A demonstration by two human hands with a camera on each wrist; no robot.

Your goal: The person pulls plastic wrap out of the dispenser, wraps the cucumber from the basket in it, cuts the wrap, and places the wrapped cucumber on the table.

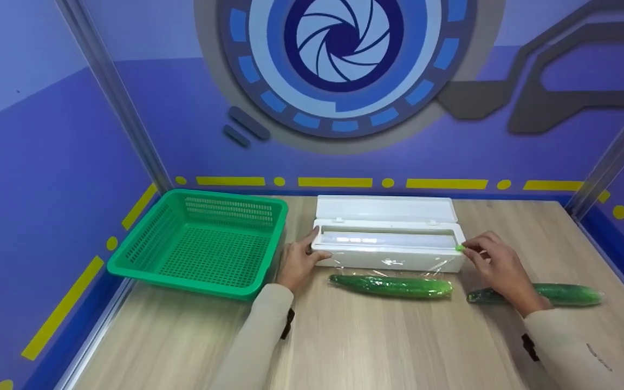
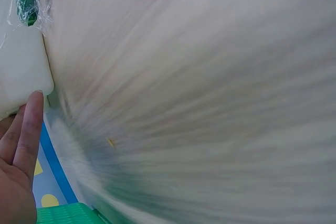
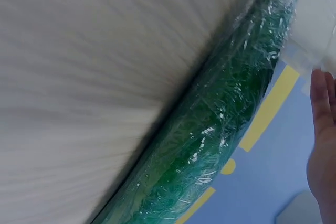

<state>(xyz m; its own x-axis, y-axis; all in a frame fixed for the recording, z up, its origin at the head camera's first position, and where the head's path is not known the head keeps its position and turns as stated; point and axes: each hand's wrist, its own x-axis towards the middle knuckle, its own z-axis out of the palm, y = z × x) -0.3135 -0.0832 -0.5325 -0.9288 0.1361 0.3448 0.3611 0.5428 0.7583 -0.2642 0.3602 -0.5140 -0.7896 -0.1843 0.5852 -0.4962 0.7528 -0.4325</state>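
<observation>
A white cling film dispenser (image 1: 393,259) stands on the table with its lid (image 1: 387,208) raised and a roll of clear film (image 1: 388,240) inside. My left hand (image 1: 297,262) holds the dispenser's left end, thumb along the front face. At the right end, my right hand (image 1: 493,262) pinches the small green slider (image 1: 459,247) between thumb and fingertips. Clear film hangs over the front edge onto a cucumber (image 1: 390,286) lying just before the box. Another cucumber (image 3: 210,135), wrapped in film, lies under my right wrist, which partly covers it in the head view.
A green plastic basket (image 1: 182,287) with slatted sides stands left of the dispenser, close to my left forearm. Blue printed panels (image 1: 344,157) rise behind and at both sides of the wooden table (image 1: 366,341).
</observation>
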